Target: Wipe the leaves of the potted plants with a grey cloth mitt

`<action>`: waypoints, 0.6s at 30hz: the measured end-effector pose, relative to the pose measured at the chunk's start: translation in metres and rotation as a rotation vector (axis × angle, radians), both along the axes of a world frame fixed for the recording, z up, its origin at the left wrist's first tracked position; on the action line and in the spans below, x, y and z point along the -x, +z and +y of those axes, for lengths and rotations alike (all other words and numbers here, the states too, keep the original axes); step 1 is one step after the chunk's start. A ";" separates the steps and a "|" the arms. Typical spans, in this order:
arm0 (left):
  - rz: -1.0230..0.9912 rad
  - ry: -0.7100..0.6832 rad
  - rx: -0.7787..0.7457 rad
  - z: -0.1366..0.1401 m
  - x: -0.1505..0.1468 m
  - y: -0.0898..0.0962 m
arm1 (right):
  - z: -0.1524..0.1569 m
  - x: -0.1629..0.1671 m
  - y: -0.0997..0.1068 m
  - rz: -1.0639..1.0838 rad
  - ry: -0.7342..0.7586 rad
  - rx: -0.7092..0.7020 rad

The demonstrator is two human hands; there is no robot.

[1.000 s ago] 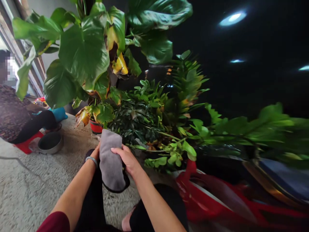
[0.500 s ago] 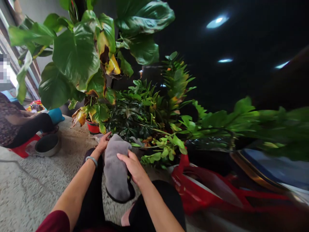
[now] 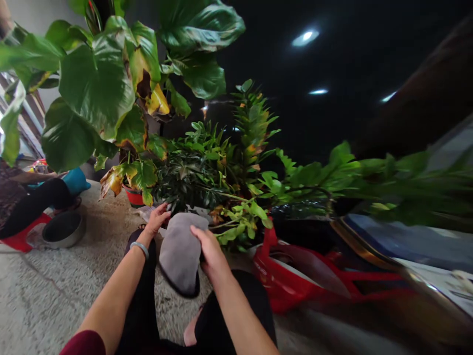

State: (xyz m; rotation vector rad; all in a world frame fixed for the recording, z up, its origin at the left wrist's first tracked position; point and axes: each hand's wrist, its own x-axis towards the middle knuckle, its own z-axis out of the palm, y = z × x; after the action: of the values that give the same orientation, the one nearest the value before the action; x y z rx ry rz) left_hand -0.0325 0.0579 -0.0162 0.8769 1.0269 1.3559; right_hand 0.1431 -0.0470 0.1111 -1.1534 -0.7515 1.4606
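Note:
A grey plush piece (image 3: 181,246) with a black edge, shaped like a slipper or its sole, is held in front of me between my knees. My right hand (image 3: 211,251) grips its right side, thumb on top of the grey face and the other fingers hidden beneath. Just beyond its upper left edge, my left hand (image 3: 157,221) has its fingers stretched out and apart, holding nothing that I can see. A pale bangle circles my left wrist. Whether the left fingertips touch the piece, I cannot tell.
Potted plants (image 3: 192,172) stand directly ahead, with large leaves (image 3: 98,81) overhanging at the left. To my right is a red bag (image 3: 277,281). At the left a person (image 3: 29,192) sits on a red stool (image 3: 25,234) beside a grey basin (image 3: 64,229). The floor is rough concrete.
The grey piece has tipped, its far end now lower and its outline shorter. My left fingers have drawn slightly away from its edge. The view has turned to the right.

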 end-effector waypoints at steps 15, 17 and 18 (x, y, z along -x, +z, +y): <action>0.080 0.017 0.037 0.001 -0.005 0.000 | -0.015 -0.018 -0.010 -0.085 0.055 -0.042; 0.096 -0.004 0.040 0.000 -0.004 0.004 | -0.057 -0.037 -0.024 -0.086 0.143 -0.014; 0.098 -0.024 0.045 0.000 -0.004 0.006 | -0.074 -0.052 -0.030 -0.083 0.146 0.020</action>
State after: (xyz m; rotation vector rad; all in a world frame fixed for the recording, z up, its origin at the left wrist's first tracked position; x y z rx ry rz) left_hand -0.0287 0.0577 -0.0106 0.9261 1.1142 1.2750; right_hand 0.1954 -0.1214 0.0812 -1.2013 -0.8956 1.5513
